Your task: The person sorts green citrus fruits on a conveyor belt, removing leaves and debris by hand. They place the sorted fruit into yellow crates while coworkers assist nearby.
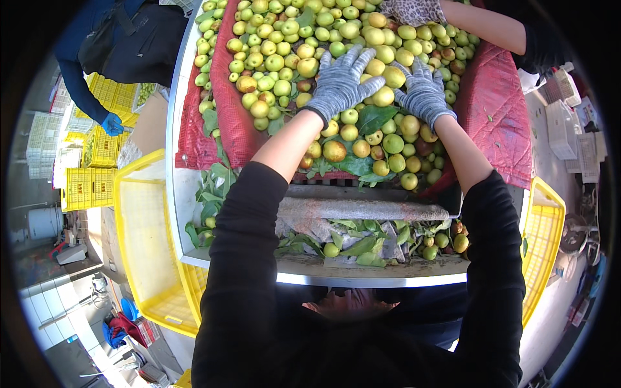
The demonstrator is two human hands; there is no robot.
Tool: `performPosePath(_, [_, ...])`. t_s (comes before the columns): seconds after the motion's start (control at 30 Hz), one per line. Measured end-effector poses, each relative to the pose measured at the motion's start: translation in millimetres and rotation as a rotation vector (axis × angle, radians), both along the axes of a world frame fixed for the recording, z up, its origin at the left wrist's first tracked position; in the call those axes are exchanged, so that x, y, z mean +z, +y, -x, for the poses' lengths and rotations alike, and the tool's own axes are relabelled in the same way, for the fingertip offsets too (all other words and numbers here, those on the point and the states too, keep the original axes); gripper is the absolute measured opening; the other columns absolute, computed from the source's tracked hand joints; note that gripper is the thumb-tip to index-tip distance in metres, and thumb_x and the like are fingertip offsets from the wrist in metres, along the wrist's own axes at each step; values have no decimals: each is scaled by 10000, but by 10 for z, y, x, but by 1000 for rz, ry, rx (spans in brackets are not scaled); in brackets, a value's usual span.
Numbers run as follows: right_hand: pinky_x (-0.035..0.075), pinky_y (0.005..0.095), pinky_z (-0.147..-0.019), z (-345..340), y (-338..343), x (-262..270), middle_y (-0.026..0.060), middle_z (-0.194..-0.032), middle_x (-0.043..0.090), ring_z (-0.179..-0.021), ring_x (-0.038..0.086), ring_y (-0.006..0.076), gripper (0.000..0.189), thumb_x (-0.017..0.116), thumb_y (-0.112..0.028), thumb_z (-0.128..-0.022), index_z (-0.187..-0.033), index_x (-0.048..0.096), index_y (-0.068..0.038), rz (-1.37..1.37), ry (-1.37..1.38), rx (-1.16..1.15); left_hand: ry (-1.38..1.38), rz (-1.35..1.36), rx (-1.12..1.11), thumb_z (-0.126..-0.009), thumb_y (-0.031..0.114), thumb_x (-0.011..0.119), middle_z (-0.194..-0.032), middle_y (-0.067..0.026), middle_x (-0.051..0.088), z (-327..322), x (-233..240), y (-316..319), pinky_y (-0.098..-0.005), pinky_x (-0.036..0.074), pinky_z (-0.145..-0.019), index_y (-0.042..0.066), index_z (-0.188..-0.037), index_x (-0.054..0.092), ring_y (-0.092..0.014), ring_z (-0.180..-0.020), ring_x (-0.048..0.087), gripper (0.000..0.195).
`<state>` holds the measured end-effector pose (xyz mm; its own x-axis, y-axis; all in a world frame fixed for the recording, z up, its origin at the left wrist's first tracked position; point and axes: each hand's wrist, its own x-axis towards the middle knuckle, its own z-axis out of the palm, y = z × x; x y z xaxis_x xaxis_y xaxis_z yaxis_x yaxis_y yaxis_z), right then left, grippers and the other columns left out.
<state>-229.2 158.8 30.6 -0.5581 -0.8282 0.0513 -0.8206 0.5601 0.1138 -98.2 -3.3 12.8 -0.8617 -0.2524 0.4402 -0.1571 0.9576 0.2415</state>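
Note:
Green and yellow-brown jujube-like fruits (281,87) lie heaped over red quilted fabric (499,116) on a metal-edged sorting table. My left hand (342,82), in a grey knit glove, rests palm down on the heap with its fingers spread. To its right my right hand (422,92), gloved alike, also lies on the fruits, fingers apart. Several larger yellow fruits (383,96) sit between the two hands. Under my wrists a large green leaf (376,119) lies among more fruits. Whatever is beneath my palms is hidden.
A cloth-covered roller (364,209) crosses the table's near end, with loose leaves (361,246) below it. Yellow crates stand at the left (145,242) and right (543,247). Another person's patterned glove (415,10) touches the fruits at top right. A blue-gloved hand (112,124) is at far left.

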Motion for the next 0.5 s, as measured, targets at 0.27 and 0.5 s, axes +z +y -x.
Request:
performPosePath(0.27, [214, 501, -1139, -394, 664, -88, 235, -1479, 320, -1379, 298, 379, 701, 551, -417, -883, -1437, 338, -45, 158, -197, -40, -277, 211, 65, -918, 395, 523, -1452, -147, 403, -1145, -42, 62, -512, 258, -1098, 178, -1397, 467, -334, -1339, 366, 528])
performPosePath(0.5, [244, 504, -1125, -1053, 1041, -369, 289, -1456, 319, -1368, 294, 421, 681, 539, -299, -889, -1452, 288, -12, 404, -337, 22, -121, -148, 112, -876, 435, 592, -1391, -189, 452, -1328, -35, 427, -509, 312, -1070, 85, -1379, 447, -374, -1298, 412, 630])
